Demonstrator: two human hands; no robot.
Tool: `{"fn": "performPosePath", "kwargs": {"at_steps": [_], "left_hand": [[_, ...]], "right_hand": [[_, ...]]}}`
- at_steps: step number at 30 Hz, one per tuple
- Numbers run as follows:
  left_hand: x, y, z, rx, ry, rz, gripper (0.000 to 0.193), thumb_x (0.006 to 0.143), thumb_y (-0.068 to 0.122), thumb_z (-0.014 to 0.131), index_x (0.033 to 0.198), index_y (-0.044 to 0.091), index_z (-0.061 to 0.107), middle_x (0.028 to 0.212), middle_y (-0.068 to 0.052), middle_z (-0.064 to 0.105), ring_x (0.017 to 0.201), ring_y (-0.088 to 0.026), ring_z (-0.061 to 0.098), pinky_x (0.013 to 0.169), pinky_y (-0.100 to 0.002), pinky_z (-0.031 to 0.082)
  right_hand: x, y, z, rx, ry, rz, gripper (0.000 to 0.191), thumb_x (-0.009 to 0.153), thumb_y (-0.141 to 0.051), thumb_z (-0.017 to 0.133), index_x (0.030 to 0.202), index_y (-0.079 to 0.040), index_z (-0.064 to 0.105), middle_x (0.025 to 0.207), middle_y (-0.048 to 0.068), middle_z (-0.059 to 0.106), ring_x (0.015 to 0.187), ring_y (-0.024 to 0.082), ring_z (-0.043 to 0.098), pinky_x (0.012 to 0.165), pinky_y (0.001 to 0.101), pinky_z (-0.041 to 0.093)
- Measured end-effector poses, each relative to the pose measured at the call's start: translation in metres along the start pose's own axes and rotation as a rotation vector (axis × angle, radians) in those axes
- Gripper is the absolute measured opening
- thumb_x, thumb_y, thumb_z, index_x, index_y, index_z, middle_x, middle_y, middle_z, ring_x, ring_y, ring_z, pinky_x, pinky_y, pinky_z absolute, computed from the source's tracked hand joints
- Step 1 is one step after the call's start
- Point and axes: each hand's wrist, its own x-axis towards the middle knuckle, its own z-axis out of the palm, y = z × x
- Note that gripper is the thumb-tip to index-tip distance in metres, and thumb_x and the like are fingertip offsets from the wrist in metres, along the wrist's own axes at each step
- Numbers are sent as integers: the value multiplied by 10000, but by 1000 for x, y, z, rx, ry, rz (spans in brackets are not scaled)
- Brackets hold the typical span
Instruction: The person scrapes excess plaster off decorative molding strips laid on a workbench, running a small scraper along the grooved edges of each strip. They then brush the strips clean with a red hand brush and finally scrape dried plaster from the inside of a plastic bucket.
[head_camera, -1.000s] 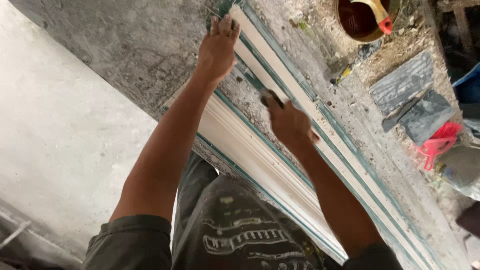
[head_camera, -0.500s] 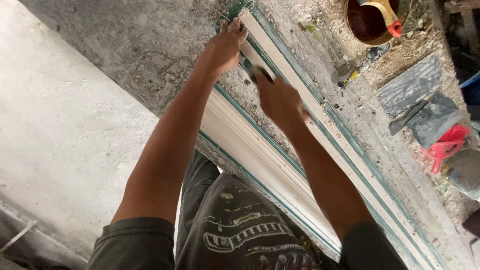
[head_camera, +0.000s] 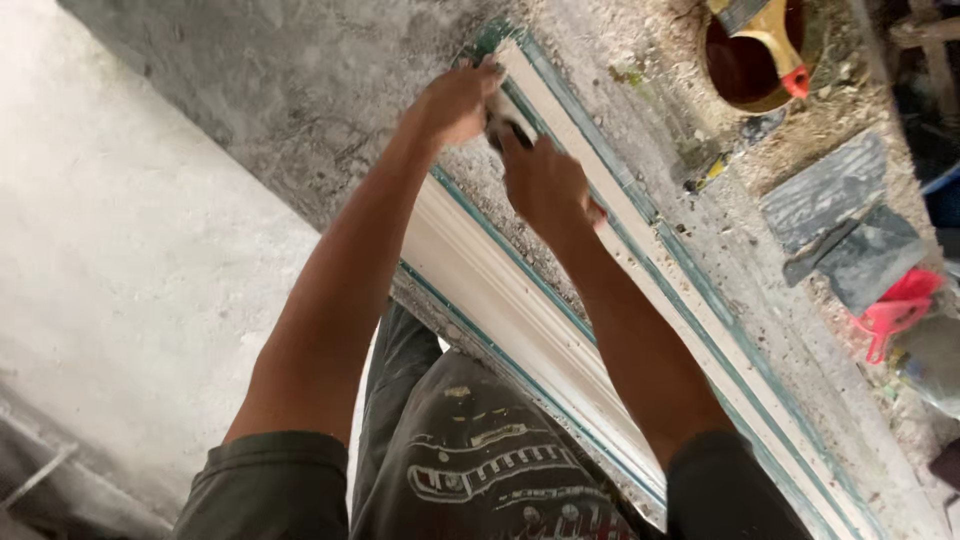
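Note:
Two long white plaster mouldings with green edges (head_camera: 520, 310) lie side by side on a gritty grey surface, running from the far middle to the near right. My left hand (head_camera: 455, 100) presses on the far end of the mouldings, fingers spread. Close beside it, my right hand (head_camera: 540, 180) is closed around a small dark-handled tool (head_camera: 510, 128) whose tip touches the moulding. The tool's working end is mostly hidden between my hands.
A round bucket (head_camera: 760, 55) with reddish liquid and a yellow scoop stands at the far right. Grey slabs (head_camera: 840, 215) and a red plastic tool (head_camera: 895, 310) lie to the right. A pale concrete wall (head_camera: 120, 260) rises on the left.
My right hand has slid along the moulding towards the far end and now sits next to my left hand. The view has shifted slightly.

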Motion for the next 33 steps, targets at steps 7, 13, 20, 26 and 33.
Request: {"fn": "performPosePath", "kwargs": {"at_steps": [7, 13, 20, 26, 33], "left_hand": [[10, -10, -22, -161, -116, -130, 734, 852, -182, 539, 1453, 233, 616, 1372, -102, 654, 1211, -328, 640, 967, -430, 563], [17, -8, -38, 69, -51, 22, 582, 843, -105, 620, 1348, 180, 679, 1176, -176, 716, 970, -322, 727, 942, -408, 558], [28, -16, -44, 101, 45, 105, 303, 942, -70, 626, 1179, 74, 747, 1037, -221, 730, 933, -334, 740, 849, -460, 610], [40, -20, -44, -129, 234, 191, 208, 1060, 152, 618, 1071, -24, 726, 975, -248, 722, 900, -368, 738, 807, -502, 584], [49, -16, -47, 54, 278, 338, 180, 954, 75, 637, 1077, 34, 761, 931, -227, 729, 868, -396, 736, 719, -499, 590]], "right_hand": [[-39, 12, 11, -84, -167, 125, 492, 1056, -315, 444, 1545, -303, 398, 1132, 217, 609, 833, 421, 717, 648, 571, 591], [37, -34, -12, -97, -127, 60, 446, 1070, -215, 448, 1511, -281, 453, 1162, 219, 624, 918, 437, 711, 708, 538, 605], [8, -33, -17, 14, -189, 134, 528, 1057, -240, 441, 1565, -337, 332, 1113, 231, 598, 856, 411, 725, 669, 533, 603], [18, -44, -13, -19, -104, 116, 531, 1059, -239, 482, 1562, -313, 329, 1123, 220, 593, 827, 405, 719, 647, 519, 601], [44, -58, -4, 9, 4, -7, 661, 953, -175, 544, 1577, -237, 335, 1077, 228, 599, 801, 388, 721, 659, 493, 604]]}}
